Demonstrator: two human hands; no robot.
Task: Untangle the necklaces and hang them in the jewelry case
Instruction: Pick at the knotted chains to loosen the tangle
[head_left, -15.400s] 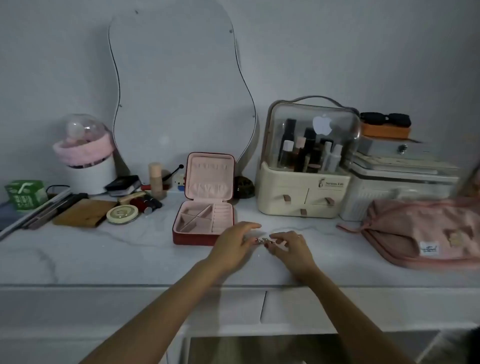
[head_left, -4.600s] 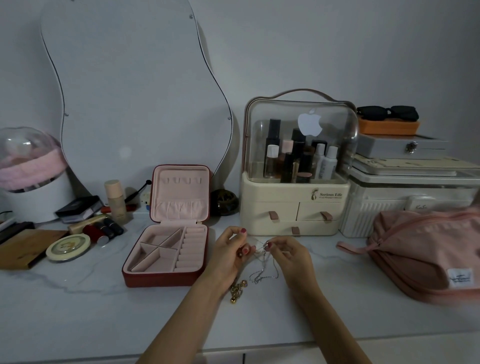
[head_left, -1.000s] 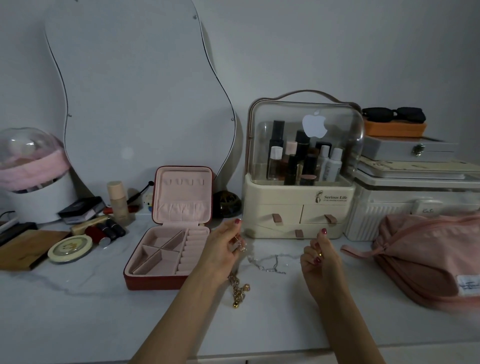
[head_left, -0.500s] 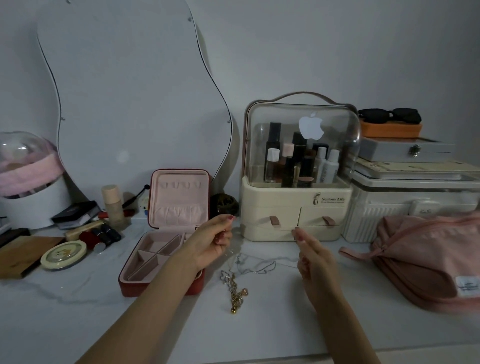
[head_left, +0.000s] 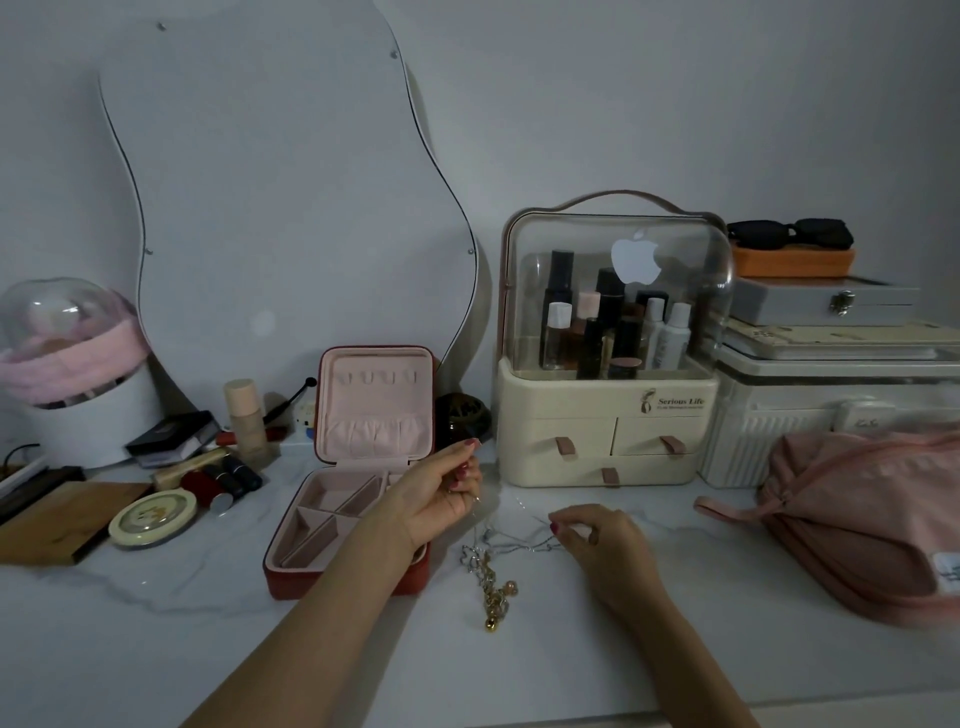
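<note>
The step in hand looks like drawing one thin silver chain (head_left: 519, 543) free of the knot of necklaces (head_left: 480, 558) lying on the table (head_left: 156, 649). To do it well, I would judge that the pull should stay slow and light. One hand should anchor the chain's end while the other eases loops out of the knot rather than tugging, since a hard pull would only tighten it.

The left hand (head_left: 441, 493) is raised above the table, thumb and forefinger brought together near its top with the other fingers curled. It seems to pinch the end of a fine chain that drops from it toward the knot, though the chain is too thin to follow fully. The right hand (head_left: 597, 535) rests low on the table, fingers curled in, its fingertips (head_left: 555, 527) pinching or pressing the silver chain just at its left side.

The knot lies between the two hands, below the left one and just left of the right. A gold necklace with round beads (head_left: 496, 603) trails from it toward the person. The open jewelry case (head_left: 343, 525) sits directly behind and under the left wrist, its upright lid (head_left: 374, 402) showing empty hooks (head_left: 376, 376) above the left hand. No necklace hangs there yet.
</note>
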